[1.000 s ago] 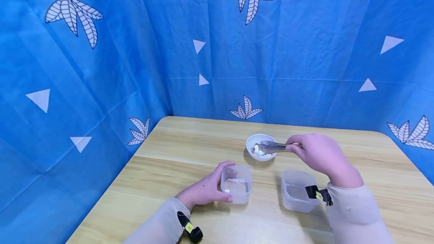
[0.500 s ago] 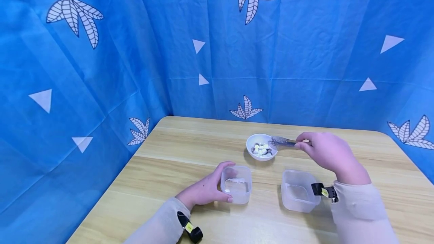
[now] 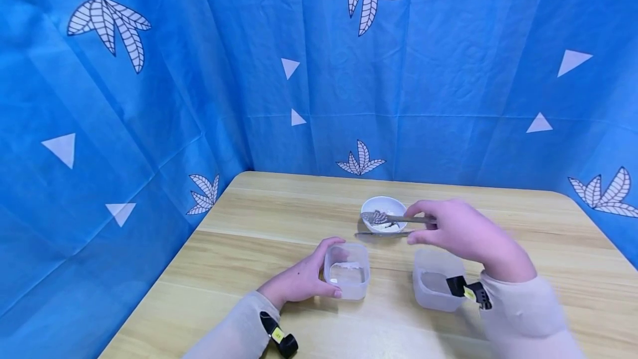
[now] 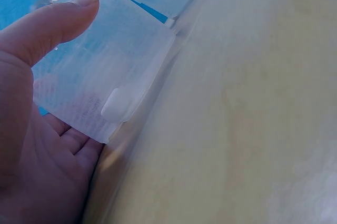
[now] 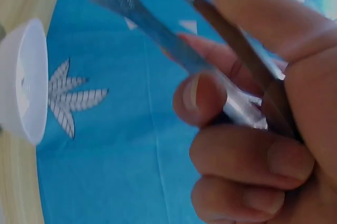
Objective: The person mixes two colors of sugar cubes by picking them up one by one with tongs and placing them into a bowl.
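My left hand (image 3: 306, 277) holds a clear plastic container (image 3: 356, 291) by its side, thumb at the near side and fingers round the far side. A small white piece (image 4: 117, 105) shows low in that container in the left wrist view. My right hand (image 3: 466, 231) grips metal tongs (image 3: 401, 219), whose two arms stand spread. One arm reaches over the white bowl (image 3: 385, 204); the other passes along its near side. Small white pieces (image 3: 386, 227) lie in the bowl, partly hidden by the tongs. Nothing shows between the tong tips.
A second clear plastic container (image 3: 432, 299) stands below my right forearm, to the right of the first. The wooden table (image 3: 279, 212) ends at the back against a blue curtain (image 3: 448, 87) with leaf prints.
The tongs moved right, off the bowl's middle, then back left over it, with their arms now spread wider. The left hand and its container have stayed in place.
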Demonstrator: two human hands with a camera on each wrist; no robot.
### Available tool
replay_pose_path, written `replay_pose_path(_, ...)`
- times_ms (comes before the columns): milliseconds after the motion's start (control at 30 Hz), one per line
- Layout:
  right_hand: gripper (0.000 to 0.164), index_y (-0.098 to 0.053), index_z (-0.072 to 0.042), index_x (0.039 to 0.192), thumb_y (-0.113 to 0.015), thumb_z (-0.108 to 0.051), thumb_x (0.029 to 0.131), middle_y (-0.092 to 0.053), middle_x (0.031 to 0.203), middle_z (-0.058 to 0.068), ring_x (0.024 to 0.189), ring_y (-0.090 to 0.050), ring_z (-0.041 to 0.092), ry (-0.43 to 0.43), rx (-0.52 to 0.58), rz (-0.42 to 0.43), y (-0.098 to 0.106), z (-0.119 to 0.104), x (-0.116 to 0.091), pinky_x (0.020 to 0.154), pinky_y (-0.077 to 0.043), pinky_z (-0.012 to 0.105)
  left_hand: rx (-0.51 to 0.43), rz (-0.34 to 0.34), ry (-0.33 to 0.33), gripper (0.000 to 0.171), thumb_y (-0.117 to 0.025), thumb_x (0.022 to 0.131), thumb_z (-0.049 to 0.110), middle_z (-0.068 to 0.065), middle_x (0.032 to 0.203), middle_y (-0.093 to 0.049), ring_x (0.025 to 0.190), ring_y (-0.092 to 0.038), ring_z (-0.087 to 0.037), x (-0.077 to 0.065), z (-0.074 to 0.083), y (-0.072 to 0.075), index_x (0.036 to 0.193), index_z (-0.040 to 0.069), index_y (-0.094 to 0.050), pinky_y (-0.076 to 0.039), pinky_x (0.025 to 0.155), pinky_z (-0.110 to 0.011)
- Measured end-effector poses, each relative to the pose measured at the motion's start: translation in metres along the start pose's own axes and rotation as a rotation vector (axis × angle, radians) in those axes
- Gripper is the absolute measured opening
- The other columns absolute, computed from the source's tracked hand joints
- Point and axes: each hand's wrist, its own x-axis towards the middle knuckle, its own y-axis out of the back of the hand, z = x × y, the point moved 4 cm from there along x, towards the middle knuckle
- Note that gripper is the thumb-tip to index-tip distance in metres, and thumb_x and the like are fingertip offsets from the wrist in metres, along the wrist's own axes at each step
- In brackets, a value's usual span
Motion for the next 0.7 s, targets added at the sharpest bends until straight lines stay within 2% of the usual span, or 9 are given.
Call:
replay_pose_path(100,0.037,-0.070,-0.022,0.116,-0.078,-0.044,0.087,-0.052,0.068,-0.011,0.060,-0.048,0.008,0.058,-0.005,-0.046,-0.009,-0.017,0.002,0.054,-0.041,0.028,0.001,-0.002,-0.006,0.102,-0.086,0.078,0.032,0.002,0.149,-0.043,0.136,-0.042,-0.021,0.000,0.000,-0.001,0.155,0.037,-0.019,-0.031,0.113,-0.051)
replay_pose_path(300,0.025,-0.073,-0.027,0.107,-0.080,-0.037,0.085,-0.049,0.063,-0.018,0.054,-0.044,0.002,0.173,-0.108,-0.077,-0.035,-0.046,0.008,0.052,-0.039,0.026,-0.014,-0.013,-0.052,0.102,-0.086,0.078,0.028,0.000,0.147,-0.045,0.132,-0.047,-0.020,0.001,0.001,-0.001,0.155,0.033,-0.020,-0.034,0.112,-0.043)
replay_pose_path(533,0.014,-0.074,-0.026,0.093,-0.081,-0.033,0.083,-0.056,0.069,-0.021,0.055,-0.046,0.003,0.240,-0.213,-0.076,-0.069,-0.064,0.016,0.053,-0.042,0.029,-0.013,-0.013,-0.041,0.098,-0.086,0.080,0.030,0.004,0.145,-0.047,0.132,-0.047,-0.017,0.000,0.000,-0.001,0.153,0.039,-0.021,-0.034,0.111,-0.043)
replay_pose_path(700,0.014,-0.070,-0.027,0.084,-0.082,-0.035,0.083,-0.053,0.068,-0.021,0.053,-0.044,0.006,0.238,-0.256,-0.054,-0.079,-0.066,0.019,0.052,-0.040,0.031,-0.017,-0.013,-0.031,0.101,-0.086,0.079,0.034,0.005,0.145,-0.047,0.132,-0.047,-0.017,0.000,0.000,0.000,0.156,0.035,-0.020,-0.034,0.111,-0.045)
